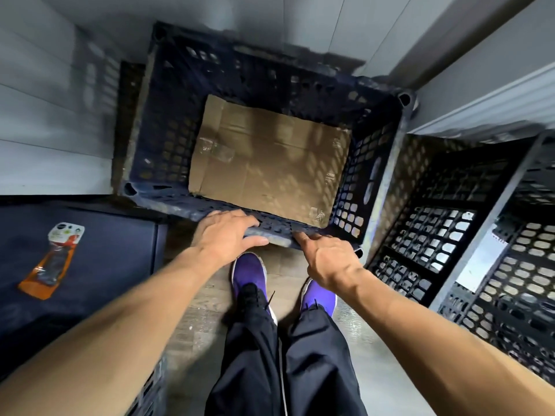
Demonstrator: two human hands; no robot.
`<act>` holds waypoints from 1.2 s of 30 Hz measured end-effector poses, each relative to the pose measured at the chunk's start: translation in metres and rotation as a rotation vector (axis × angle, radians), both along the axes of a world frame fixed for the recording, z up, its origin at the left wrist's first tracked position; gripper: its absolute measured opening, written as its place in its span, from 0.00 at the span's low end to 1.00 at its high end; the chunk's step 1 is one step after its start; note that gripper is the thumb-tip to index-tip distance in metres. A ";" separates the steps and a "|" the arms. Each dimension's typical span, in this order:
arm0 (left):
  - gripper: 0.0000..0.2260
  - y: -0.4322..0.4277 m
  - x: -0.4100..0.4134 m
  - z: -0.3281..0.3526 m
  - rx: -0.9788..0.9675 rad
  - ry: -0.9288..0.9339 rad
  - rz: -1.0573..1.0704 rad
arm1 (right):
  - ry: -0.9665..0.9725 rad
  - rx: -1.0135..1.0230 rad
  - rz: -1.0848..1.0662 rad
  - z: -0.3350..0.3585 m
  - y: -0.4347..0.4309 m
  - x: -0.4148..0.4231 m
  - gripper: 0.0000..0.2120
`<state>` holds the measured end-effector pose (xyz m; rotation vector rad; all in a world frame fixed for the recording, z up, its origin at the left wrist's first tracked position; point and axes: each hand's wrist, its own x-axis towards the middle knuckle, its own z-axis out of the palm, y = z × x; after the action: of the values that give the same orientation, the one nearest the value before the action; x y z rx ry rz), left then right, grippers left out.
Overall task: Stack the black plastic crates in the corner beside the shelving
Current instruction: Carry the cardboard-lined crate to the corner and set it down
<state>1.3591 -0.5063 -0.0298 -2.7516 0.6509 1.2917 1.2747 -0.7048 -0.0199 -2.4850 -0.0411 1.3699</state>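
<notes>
A black perforated plastic crate (387, 151) stands in the corner against the white walls, with a flattened sheet of cardboard (270, 163) lying in its bottom. My left hand (225, 235) lies over the crate's near rim, fingers spread across the top and thumb along the outer edge. My right hand (324, 259) touches the same rim further right, fingers reaching under the edge. More black crates (450, 235) stand to the right, one tilted and showing its grid side.
White shelving (486, 109) runs along the upper right. A dark flat surface (90, 259) at the left bears an orange packet (51, 262). My purple shoes (252, 274) stand on the wooden floor just before the crate. A white label (480, 262) sits on a right-hand crate.
</notes>
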 end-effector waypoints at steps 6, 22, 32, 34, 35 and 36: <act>0.26 -0.008 -0.009 -0.002 0.015 -0.073 -0.122 | -0.054 -0.043 0.056 0.006 -0.007 0.005 0.33; 0.25 -0.068 -0.002 -0.004 -0.026 -0.146 -0.034 | -0.198 -0.105 -0.084 0.000 -0.067 0.030 0.34; 0.21 -0.069 0.010 -0.010 -0.114 0.057 0.083 | -0.110 -0.140 -0.072 -0.002 -0.071 0.036 0.29; 0.20 -0.065 0.010 -0.011 -0.098 0.066 0.040 | -0.113 -0.140 -0.047 -0.002 -0.067 0.031 0.28; 0.19 -0.064 0.009 -0.012 -0.091 0.062 0.017 | -0.113 -0.139 -0.028 -0.001 -0.065 0.028 0.28; 0.19 -0.063 0.008 -0.013 -0.091 0.058 0.000 | -0.114 -0.139 -0.013 -0.001 -0.062 0.026 0.27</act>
<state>1.3672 -0.5691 -0.0427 -2.7939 0.7308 1.3811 1.3002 -0.7671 -0.0212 -2.6711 0.0466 1.2639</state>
